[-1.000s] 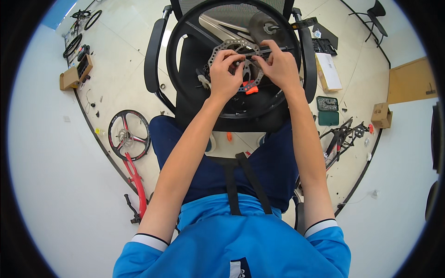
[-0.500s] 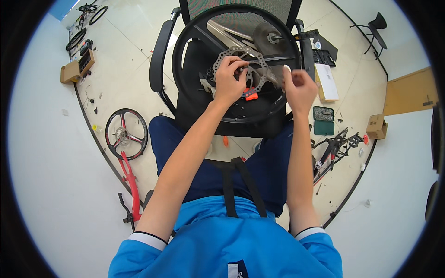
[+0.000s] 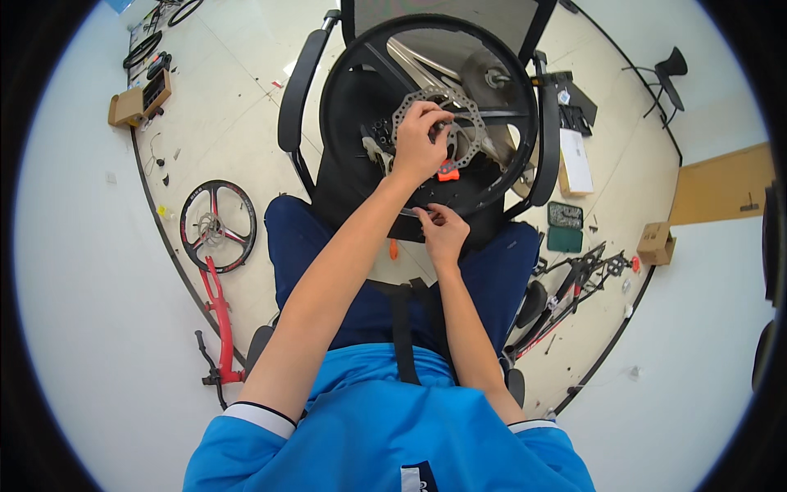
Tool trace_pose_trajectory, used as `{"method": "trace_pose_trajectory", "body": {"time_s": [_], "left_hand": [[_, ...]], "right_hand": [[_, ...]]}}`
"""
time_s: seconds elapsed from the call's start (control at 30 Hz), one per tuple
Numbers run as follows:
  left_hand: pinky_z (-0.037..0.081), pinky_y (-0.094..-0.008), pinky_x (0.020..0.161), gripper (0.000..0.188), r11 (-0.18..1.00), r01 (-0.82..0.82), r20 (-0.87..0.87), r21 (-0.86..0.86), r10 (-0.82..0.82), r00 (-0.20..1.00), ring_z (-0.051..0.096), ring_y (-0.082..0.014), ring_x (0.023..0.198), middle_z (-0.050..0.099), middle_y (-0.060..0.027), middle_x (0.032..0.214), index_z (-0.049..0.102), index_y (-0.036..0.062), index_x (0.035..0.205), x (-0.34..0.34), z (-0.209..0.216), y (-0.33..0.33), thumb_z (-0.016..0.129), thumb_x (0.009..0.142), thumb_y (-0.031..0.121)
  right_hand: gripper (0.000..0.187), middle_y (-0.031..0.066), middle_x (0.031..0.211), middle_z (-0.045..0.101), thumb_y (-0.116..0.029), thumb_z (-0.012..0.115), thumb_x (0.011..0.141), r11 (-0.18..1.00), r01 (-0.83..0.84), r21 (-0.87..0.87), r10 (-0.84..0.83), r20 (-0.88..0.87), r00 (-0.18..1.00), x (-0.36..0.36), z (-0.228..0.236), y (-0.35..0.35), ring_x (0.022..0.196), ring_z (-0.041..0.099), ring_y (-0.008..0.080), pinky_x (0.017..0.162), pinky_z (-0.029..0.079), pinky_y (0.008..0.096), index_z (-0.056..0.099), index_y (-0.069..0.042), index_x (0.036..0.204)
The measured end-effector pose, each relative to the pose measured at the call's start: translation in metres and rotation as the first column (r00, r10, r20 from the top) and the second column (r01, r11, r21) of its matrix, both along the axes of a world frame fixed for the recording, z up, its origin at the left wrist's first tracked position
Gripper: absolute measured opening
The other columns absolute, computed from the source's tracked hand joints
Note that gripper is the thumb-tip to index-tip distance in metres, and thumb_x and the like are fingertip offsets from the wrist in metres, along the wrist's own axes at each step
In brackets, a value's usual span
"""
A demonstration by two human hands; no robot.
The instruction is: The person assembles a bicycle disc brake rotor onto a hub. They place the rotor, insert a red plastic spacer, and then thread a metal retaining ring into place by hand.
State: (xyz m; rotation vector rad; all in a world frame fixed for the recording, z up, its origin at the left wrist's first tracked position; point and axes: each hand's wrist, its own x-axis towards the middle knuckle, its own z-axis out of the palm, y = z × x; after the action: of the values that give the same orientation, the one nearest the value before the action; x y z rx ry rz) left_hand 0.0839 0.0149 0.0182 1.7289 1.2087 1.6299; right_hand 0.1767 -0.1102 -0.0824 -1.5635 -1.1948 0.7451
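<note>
A black spoked wheel (image 3: 329, 135) lies flat on the seat of a black office chair (image 3: 340, 195) before me. At its hub sits a silver brake rotor (image 3: 478, 135) with a holed rim. My left hand (image 3: 420, 146) rests over the rotor's middle, fingers curled and pinched; what they grip at the hub is hidden. Just beyond the wheel's near edge, my right hand (image 3: 443, 233) is closed, thumb and fingertips together by a thin grey piece too small to name. An orange object (image 3: 448, 172) and small dark bits lie inside the wheel.
Chair armrests (image 3: 299, 94) flank the wheel. On the floor to the left are a red-and-black wheel (image 3: 218, 227) and a red fork (image 3: 221, 320). To the right lie an opened green case (image 3: 565, 227), a bike frame (image 3: 566, 299) and a cardboard box (image 3: 657, 243).
My right hand has come from the wheel's right side down to its near edge. My left hand stays at the rotor. The whole view has shifted slightly.
</note>
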Motion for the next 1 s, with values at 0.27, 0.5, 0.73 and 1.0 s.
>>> {"method": "trace_pose_trajectory", "body": {"time_s": [0.27,0.5,0.73,1.0], "left_hand": [[0.053,-0.0322,0.069,0.020,0.995,0.096,-0.035,0.003,-0.095,0.995,0.063,-0.0217,0.075,0.059,-0.0104,0.098,0.069,0.0013,0.099,-0.011,0.005,0.000,0.070,0.079,-0.005],[0.053,-0.0339,0.071,0.021,0.992,0.122,-0.106,0.024,-0.118,0.987,0.064,-0.0229,0.078,0.059,-0.0107,0.099,0.069,0.0015,0.100,-0.013,0.005,0.002,0.071,0.079,0.000],[0.050,-0.0432,0.093,0.022,0.992,0.109,-0.260,-0.067,-0.123,0.958,0.060,-0.0369,0.104,0.059,-0.0180,0.105,0.067,-0.0013,0.100,-0.027,0.021,-0.010,0.063,0.079,-0.004],[0.056,-0.0362,0.080,0.021,0.971,0.223,-0.230,-0.086,-0.237,0.944,0.067,-0.0285,0.088,0.065,-0.0148,0.100,0.068,-0.0004,0.104,-0.026,0.097,-0.048,0.069,0.084,0.003]], "right_hand": [[0.020,0.0119,0.064,0.069,-0.012,0.082,0.079,0.998,-0.062,-0.029,0.068,0.281,0.957,-0.002,-0.010,0.015,0.054,0.064,0.0153,0.056,0.051,0.0296,0.074,0.006,0.083],[0.014,0.0148,0.066,0.070,-0.009,0.077,0.077,0.974,-0.041,-0.221,0.098,0.253,0.963,0.004,0.018,0.013,0.057,0.068,0.0198,0.061,0.054,0.0311,0.075,0.005,0.081],[0.017,0.0112,0.064,0.070,-0.008,0.075,0.075,0.987,-0.034,-0.156,0.077,0.278,0.957,0.019,0.010,0.009,0.057,0.066,0.0133,0.061,0.054,0.0285,0.075,0.007,0.082],[0.017,0.0104,0.063,0.068,-0.010,0.076,0.076,0.988,0.002,-0.157,0.032,0.213,0.977,0.010,0.010,0.010,0.057,0.066,0.0154,0.060,0.053,0.0293,0.074,0.005,0.082]]}}
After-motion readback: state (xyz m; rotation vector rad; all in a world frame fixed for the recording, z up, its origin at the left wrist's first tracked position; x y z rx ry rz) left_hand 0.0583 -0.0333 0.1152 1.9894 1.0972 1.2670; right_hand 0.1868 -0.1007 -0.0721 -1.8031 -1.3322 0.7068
